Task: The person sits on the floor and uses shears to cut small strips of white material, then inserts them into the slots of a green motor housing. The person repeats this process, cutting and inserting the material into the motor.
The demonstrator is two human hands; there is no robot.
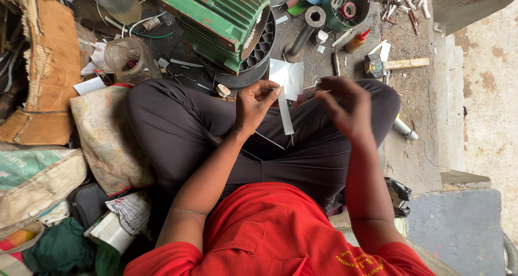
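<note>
Left hand (254, 102) pinching white paper strip (285, 113), long axis near vertical, right hand (345, 106) curled, grip unclear.

A green finned motor housing (218, 20) lies near a hammer (396, 64), orange bottle (357, 41) and torn cardboard (51, 60).

We see a narrow white strip (285, 112), flat and stiff-looking (paper or plastic, we cannot tell), hanging nearly upright over the lap, its top end pinched at the fingertips, its lower end free above dark trousers.
</note>
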